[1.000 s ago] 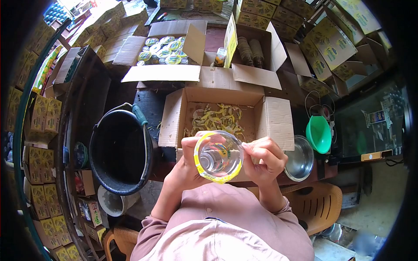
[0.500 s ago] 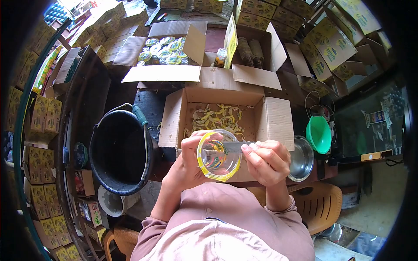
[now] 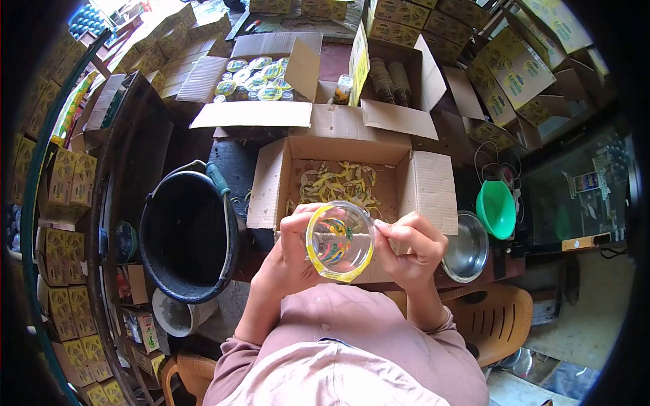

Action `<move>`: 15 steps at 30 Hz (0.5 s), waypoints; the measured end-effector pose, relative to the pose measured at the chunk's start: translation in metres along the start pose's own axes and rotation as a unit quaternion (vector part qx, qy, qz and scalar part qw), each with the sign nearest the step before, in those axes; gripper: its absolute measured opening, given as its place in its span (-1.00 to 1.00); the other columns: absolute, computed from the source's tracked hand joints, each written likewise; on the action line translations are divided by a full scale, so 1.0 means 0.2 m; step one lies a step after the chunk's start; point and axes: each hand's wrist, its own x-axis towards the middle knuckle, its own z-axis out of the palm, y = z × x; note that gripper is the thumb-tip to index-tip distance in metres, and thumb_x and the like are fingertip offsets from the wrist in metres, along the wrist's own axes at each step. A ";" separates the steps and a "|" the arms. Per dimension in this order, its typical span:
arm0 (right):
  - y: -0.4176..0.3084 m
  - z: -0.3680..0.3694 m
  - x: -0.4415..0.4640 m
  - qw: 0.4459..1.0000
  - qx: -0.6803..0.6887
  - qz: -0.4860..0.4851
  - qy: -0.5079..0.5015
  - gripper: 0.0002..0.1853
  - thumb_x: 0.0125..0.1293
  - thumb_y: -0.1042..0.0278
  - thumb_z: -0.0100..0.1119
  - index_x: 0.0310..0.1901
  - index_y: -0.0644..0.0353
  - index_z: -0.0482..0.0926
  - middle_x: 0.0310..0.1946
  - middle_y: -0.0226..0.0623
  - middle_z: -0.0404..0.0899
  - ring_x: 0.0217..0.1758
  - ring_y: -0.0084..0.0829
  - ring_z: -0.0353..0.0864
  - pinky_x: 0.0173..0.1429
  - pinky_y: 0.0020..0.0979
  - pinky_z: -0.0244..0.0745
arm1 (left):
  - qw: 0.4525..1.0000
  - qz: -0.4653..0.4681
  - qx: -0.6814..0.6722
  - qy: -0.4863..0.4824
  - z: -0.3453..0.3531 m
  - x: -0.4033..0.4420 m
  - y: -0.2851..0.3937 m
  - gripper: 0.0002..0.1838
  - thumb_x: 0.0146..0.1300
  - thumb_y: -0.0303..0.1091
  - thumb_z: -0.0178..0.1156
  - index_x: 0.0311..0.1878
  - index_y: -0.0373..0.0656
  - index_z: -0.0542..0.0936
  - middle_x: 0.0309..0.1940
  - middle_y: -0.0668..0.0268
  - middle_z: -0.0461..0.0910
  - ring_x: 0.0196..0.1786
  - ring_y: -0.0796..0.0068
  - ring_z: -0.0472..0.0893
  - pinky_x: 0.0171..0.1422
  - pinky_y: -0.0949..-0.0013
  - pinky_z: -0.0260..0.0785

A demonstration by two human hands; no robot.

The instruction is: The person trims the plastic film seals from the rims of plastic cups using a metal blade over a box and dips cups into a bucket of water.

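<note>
My left hand [image 3: 288, 254] is closed around a clear plastic cup [image 3: 342, 247], its open mouth tilted towards me. Yellow lid film [image 3: 347, 276] clings to the cup's rim, and coloured print shows through the wall. At the right side of that rim, my right hand [image 3: 412, 250] has thumb and forefinger pinched together, the other fingers curled in. What lies in this pinch is too small to make out, and the flat blade-like strip is not clearly visible. Below the hands stands an open cardboard box [image 3: 433, 183] holding yellow film scraps [image 3: 342, 183].
A black bucket [image 3: 186, 237] stands left, with a white pail [image 3: 176, 314] beneath it. A metal bowl [image 3: 467, 247] and green bowl [image 3: 495, 210] are right. Behind are a carton of sealed cups [image 3: 257, 80] and a carton of stacked cups [image 3: 391, 81]. Stacked cartons line both sides.
The flat strip that my right hand held across the cup's mouth no longer shows there. My right fingers now pinch at the rim's right edge; the left hand and cup barely moved.
</note>
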 end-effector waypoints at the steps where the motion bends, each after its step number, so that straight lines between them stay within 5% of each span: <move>1: -0.01 0.01 0.00 0.999 0.024 0.029 0.003 -0.81 -0.20 0.67 0.32 -0.48 0.22 0.61 -0.61 -0.32 0.50 -0.62 -0.52 0.46 -0.55 -0.59 0.33 | 1.000 0.002 -0.001 -0.002 0.00 0.00 0.00 -0.21 -0.15 -0.31 0.46 0.03 -0.17 0.09 -0.04 0.08 0.40 0.05 0.15 0.43 0.08 0.19 0.28; 8: -0.03 0.05 -0.02 0.987 0.116 0.109 0.016 -0.84 -0.19 0.73 0.29 -0.52 0.31 0.55 -0.61 -0.34 0.47 -0.56 -0.61 0.41 -0.49 -0.63 0.24 | 1.000 -0.002 -0.018 0.003 -0.01 0.00 -0.01 -0.20 -0.15 -0.32 0.46 0.05 -0.20 0.09 -0.04 0.07 0.39 0.04 0.17 0.44 0.11 0.20 0.26; 15: -0.02 0.05 -0.02 0.999 0.027 0.027 0.027 -0.82 -0.20 0.73 0.31 -0.51 0.29 0.57 -0.64 -0.33 0.46 -0.60 -0.57 0.42 -0.52 -0.62 0.26 | 1.000 -0.012 -0.020 -0.003 -0.02 0.00 0.00 -0.21 -0.14 -0.32 0.45 0.05 -0.21 0.11 -0.02 0.07 0.38 0.04 0.17 0.43 0.12 0.20 0.25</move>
